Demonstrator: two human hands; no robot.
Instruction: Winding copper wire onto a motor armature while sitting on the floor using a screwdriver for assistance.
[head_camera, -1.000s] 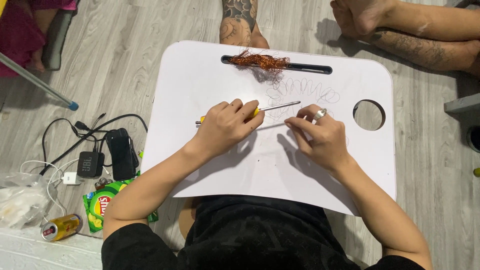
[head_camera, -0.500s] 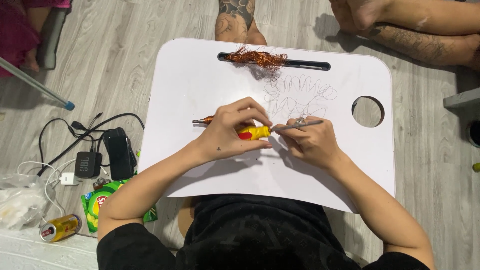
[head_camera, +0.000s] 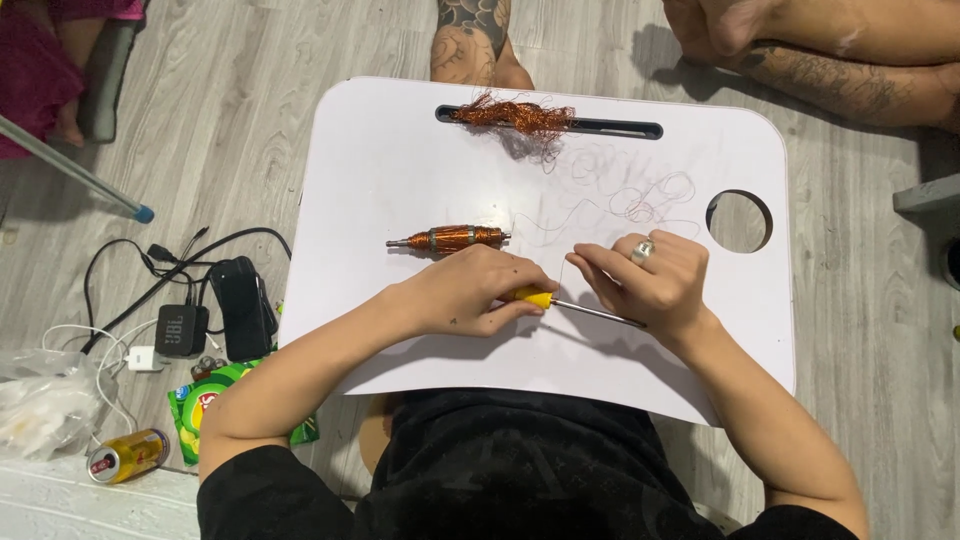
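Note:
My left hand (head_camera: 470, 297) grips the yellow handle of a screwdriver (head_camera: 560, 302) low over the white lap table (head_camera: 400, 160). My right hand (head_camera: 650, 283), with a ring on one finger, pinches the metal shaft and a thin strand of wire. A copper-wound motor rotor (head_camera: 452, 238) lies on the table just beyond my left hand. Loose thin copper wire (head_camera: 620, 200) curls over the table ahead of my right hand. A tangled clump of copper wire (head_camera: 515, 113) rests on the dark slot at the table's far edge.
A round hole (head_camera: 738, 221) opens at the table's right. On the wooden floor to the left lie black cables and chargers (head_camera: 185, 325), a green snack bag (head_camera: 205, 400), a yellow can (head_camera: 125, 455) and a plastic bag (head_camera: 40, 400). Other people's tattooed legs (head_camera: 480, 40) lie beyond the table.
My hands have drawn back toward me with the screwdriver. The rotor, earlier under my left hand, now lies free on the table.

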